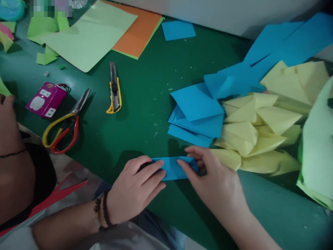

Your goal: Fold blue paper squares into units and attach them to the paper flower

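Note:
A folded strip of blue paper point(171, 168) lies lengthwise near the front edge of the green table, between my two hands. My left hand point(140, 187) holds down its left end, fingers laid across the paper; the thumb is mostly hidden. At the strip's right end, my right hand point(210, 170) pinches the paper between thumb and fingers, and a folded corner shows there. Just beyond my right hand is a pile of folded blue papers point(197, 114). Several pale yellow folded paper pieces point(260, 128) are heaped to its right, close to my right hand.
Left of centre lie a yellow utility knife point(114, 90), scissors point(67, 125) with yellow and red handles, and a purple box point(47, 100). Behind are a pale green sheet point(91, 34), orange paper point(137, 31) and a blue sheet point(178, 30). Another person's arm point(13, 139) rests at left.

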`<state>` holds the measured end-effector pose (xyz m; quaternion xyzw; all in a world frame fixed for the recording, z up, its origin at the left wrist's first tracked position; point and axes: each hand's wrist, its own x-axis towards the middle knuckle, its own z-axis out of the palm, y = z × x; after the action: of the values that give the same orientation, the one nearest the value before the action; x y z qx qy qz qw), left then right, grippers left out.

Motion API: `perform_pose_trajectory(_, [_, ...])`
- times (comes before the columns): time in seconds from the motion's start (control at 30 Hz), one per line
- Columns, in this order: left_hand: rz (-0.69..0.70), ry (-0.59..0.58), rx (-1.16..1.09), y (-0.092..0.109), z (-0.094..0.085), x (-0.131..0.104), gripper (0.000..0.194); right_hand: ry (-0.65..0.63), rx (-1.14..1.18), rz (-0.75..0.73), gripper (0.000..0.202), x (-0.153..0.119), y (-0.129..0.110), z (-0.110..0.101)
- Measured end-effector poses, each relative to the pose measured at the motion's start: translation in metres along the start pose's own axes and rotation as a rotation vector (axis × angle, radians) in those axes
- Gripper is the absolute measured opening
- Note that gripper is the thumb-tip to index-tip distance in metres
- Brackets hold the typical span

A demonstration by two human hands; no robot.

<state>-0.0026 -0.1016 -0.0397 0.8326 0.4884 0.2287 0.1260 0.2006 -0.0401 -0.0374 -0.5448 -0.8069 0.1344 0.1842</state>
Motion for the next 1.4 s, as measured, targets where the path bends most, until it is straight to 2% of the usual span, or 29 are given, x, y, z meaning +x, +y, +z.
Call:
perform_pose_trajectory(0.27, [-0.048, 0.073, -0.014, 0.000, 0.006, -0.001, 0.022, 0.066, 0.003, -0.014, 0.024, -0.001, 0.000, 0.002])
perform_pose_trajectory(0.4, [-0.038, 0.100, -0.008, 0.000, 0.008, -0.001, 0.021, 0.100, -0.020, 0.013, 0.031, -0.007, -0.004, -0.020])
perform_pose_trajectory(0.5, [-0.016, 0.109, 0.026, 0.000, 0.009, -0.001, 0.021, 0.134, -0.030, 0.044, 0.029, -0.023, -0.018, -0.042])
perform_pose_trajectory(0.57, [-0.011, 0.120, 0.050, 0.000, 0.010, -0.001, 0.020, 0.011, 0.144, 0.028, 0.025, -0.039, -0.032, -0.047])
perform_pose_trajectory(0.63, [-0.025, 0.129, 0.060, 0.000, 0.011, -0.002, 0.020, -0.164, 0.344, 0.029, 0.021, -0.056, -0.047, -0.041])
perform_pose_trajectory(0.73, [-0.042, 0.114, 0.058, 0.000, 0.013, -0.004, 0.020, -0.253, 0.493, 0.212, 0.012, -0.077, -0.064, -0.020])
perform_pose_trajectory(0.87, [-0.018, 0.098, 0.056, -0.001, 0.013, -0.005, 0.020, -0.270, 0.635, 0.338, 0.011, -0.087, -0.073, 0.000])
perform_pose_trajectory(1.0, [-0.009, 0.098, 0.065, -0.001, 0.012, -0.005, 0.020, -0.275, 0.673, 0.410, 0.015, -0.088, -0.069, 0.004])
perform_pose_trajectory(1.2, [-0.010, 0.111, 0.074, -0.001, 0.012, -0.005, 0.021, -0.193, 0.727, 0.564, 0.021, -0.090, -0.049, 0.000])
perform_pose_trajectory(1.3, [-0.003, 0.118, 0.070, -0.001, 0.012, -0.004, 0.021, -0.073, 0.698, 0.639, 0.028, -0.090, -0.037, -0.007])
perform_pose_trajectory(1.4, [-0.009, 0.123, 0.044, -0.002, 0.012, -0.003, 0.022, 0.049, 0.561, 0.682, 0.028, -0.088, -0.029, -0.013])
